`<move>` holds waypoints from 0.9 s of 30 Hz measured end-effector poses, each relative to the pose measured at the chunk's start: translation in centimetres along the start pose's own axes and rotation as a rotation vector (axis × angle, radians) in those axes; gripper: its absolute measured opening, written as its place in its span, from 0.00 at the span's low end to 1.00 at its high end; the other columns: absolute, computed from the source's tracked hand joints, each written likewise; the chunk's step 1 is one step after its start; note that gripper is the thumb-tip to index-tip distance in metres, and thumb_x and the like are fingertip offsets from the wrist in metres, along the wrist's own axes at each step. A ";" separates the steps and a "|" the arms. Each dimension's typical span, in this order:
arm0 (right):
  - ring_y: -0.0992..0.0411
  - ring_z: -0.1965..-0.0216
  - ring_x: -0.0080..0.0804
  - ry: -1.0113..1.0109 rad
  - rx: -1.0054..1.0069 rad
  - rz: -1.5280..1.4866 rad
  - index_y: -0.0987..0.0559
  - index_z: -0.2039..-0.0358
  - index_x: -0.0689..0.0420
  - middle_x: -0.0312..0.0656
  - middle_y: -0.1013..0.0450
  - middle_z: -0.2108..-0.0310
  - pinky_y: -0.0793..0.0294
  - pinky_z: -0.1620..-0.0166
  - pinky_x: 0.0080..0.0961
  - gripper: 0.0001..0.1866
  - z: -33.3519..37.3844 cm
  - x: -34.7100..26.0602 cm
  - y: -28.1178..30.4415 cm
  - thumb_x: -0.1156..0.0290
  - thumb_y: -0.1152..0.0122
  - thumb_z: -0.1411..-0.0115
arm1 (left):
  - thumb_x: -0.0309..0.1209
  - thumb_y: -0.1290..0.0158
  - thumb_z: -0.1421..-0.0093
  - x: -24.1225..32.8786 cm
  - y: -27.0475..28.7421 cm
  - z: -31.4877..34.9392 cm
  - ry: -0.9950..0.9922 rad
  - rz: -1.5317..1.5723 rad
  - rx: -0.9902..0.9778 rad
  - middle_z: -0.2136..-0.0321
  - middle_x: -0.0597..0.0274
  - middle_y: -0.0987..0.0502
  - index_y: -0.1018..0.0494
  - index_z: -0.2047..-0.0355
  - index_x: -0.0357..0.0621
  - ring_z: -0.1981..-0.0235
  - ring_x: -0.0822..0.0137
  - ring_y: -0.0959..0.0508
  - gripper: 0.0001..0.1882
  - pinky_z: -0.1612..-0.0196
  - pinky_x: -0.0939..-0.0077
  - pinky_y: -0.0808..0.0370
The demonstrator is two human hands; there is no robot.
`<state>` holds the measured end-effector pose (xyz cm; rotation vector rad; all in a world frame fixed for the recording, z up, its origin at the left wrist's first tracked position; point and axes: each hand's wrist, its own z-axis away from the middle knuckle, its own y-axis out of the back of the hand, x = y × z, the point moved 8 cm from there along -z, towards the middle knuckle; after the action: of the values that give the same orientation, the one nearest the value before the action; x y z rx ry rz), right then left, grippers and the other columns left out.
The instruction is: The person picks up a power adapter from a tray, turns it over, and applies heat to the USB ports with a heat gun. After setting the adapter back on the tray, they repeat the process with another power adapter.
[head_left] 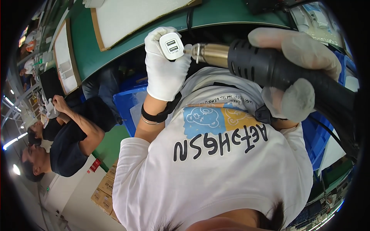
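Note:
A white charger with two USB ports (pixel 171 44) is gripped by my left hand (pixel 165 79), which wears a white glove. Its port face is turned up toward my head. My right hand (pixel 308 57), in a pale glove, is wrapped round the black body of a hot-air gun (pixel 250 63). The gun's metal nozzle points left and its narrow tip is close beside the charger; whether the tip touches it I cannot tell. The gun's thick black hose runs off to the lower right.
In front of me is a green workbench (pixel 83 42) bearing a white-surfaced board with a brown edge (pixel 131 19). Blue bins (pixel 123 104) stand on both sides of me. Clear plastic bags (pixel 318 23) lie at the far right. A co-worker (pixel 73 134) sits to the left, near stacked cardboard boxes (pixel 104 192).

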<state>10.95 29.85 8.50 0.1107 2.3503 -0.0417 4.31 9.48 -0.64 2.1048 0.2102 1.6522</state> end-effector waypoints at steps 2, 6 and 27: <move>0.24 0.68 0.39 -0.051 -0.045 -0.016 0.32 0.60 0.64 0.59 0.26 0.69 0.22 0.65 0.26 0.22 0.0 0.3 -0.2 0.60 0.38 0.47 | 0.17 0.41 0.57 0.1 0.0 0.1 0.005 -0.009 -0.001 0.65 0.62 0.30 0.39 0.58 0.41 0.69 0.74 0.30 0.26 0.64 0.82 0.29; 0.24 0.69 0.39 0.017 0.034 -0.058 0.32 0.60 0.64 0.59 0.26 0.69 0.22 0.65 0.25 0.22 -0.3 0.5 0.5 0.60 0.39 0.46 | 0.17 0.41 0.57 0.2 -0.1 0.0 0.006 -0.028 -0.020 0.64 0.62 0.30 0.39 0.58 0.41 0.68 0.74 0.30 0.26 0.63 0.82 0.29; 0.25 0.66 0.38 -0.148 -0.042 -0.031 0.34 0.56 0.62 0.60 0.28 0.62 0.22 0.66 0.23 0.29 0.0 -0.7 -1.2 0.57 0.35 0.51 | 0.19 0.40 0.56 -0.9 0.0 0.1 0.057 0.028 -0.003 0.60 0.61 0.33 0.37 0.56 0.41 0.64 0.70 0.30 0.27 0.58 0.80 0.30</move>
<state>11.34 28.66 9.00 0.0487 2.2037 -0.0146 4.12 9.13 -1.49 2.0693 0.1970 1.7293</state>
